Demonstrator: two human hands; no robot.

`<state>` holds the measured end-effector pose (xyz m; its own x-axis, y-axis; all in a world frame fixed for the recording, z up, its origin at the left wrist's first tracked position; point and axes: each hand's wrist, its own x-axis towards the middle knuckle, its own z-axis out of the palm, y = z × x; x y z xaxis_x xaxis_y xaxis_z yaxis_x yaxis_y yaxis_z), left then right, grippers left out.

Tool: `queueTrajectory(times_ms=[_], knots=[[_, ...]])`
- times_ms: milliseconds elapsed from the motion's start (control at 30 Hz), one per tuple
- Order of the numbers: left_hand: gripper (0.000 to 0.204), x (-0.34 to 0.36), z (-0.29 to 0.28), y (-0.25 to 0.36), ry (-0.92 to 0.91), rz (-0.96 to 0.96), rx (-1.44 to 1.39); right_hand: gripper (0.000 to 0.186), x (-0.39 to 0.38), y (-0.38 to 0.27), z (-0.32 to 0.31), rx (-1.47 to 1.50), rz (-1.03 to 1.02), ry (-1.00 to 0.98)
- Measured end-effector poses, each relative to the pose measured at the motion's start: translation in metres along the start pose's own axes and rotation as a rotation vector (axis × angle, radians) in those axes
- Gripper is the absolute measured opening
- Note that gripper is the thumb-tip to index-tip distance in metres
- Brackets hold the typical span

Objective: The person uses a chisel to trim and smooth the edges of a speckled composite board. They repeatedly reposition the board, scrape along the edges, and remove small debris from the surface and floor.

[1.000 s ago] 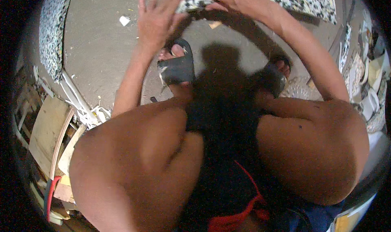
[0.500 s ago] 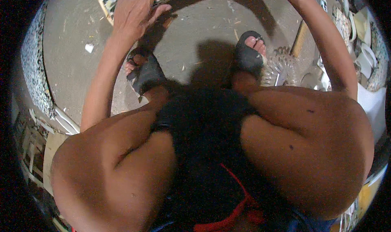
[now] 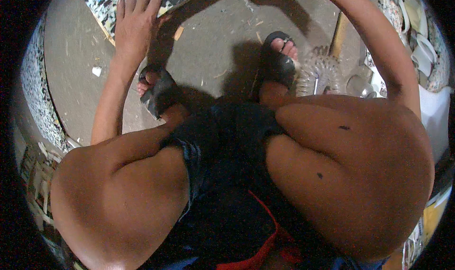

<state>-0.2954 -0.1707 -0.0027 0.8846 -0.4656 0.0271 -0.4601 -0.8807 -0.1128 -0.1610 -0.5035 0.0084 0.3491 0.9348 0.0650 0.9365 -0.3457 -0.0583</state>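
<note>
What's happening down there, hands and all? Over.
Left hand spread on speckled panel. Right hand out of frame. Clear coil by right sandal; tan scrap near panel.

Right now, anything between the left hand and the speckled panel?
Nothing visible: the left hand lies over the speckled panel, fingers spread, apparently touching it. The small tan scrap lies right of that hand, not between. The right hand is beyond the top edge, so can't tell there.

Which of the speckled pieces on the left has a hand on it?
The top speckled piece: the left hand lies over it. The other speckled piece, at the far left edge, has no hand on it.
</note>
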Motion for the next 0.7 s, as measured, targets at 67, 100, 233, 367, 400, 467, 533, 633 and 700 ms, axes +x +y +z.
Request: queueTrajectory(times_ms=[67,100,233,367,400,467,533,633,700], knots=[[0.083,-0.001,0.007,-0.001,0.032,0.007,0.019,0.045,-0.004,0.000,0.001,0.006,0.020,0.025],[0.081,-0.002,0.007,-0.001,0.029,-0.009,0.017,0.043,-0.006,0.000,0.002,0.010,0.032,0.040],[0.081,0.014,-0.003,0.011,0.130,-0.002,-0.151,0.036,-0.016,0.002,0.000,0.033,0.076,0.122],[0.076,0.054,-0.012,0.036,0.270,0.121,-0.441,0.028,-0.026,0.002,-0.003,0.038,0.072,0.189],[0.076,0.063,-0.010,0.042,0.271,0.145,-0.537,0.027,-0.028,0.001,-0.003,0.034,0.066,0.210],[0.060,0.072,-0.006,0.050,0.263,0.132,-0.459,0.023,-0.032,0.001,-0.003,0.024,0.061,0.254],[0.060,0.074,-0.002,0.051,0.188,0.141,-0.284,0.019,-0.034,0.000,-0.003,0.029,0.055,0.294],[0.039,0.077,0.003,0.051,0.329,0.165,-0.237,0.015,-0.036,0.001,-0.004,0.026,0.043,0.331],[0.034,0.079,0.001,0.050,0.334,0.163,-0.267,0.014,-0.036,0.001,-0.004,0.052,0.061,0.332]])
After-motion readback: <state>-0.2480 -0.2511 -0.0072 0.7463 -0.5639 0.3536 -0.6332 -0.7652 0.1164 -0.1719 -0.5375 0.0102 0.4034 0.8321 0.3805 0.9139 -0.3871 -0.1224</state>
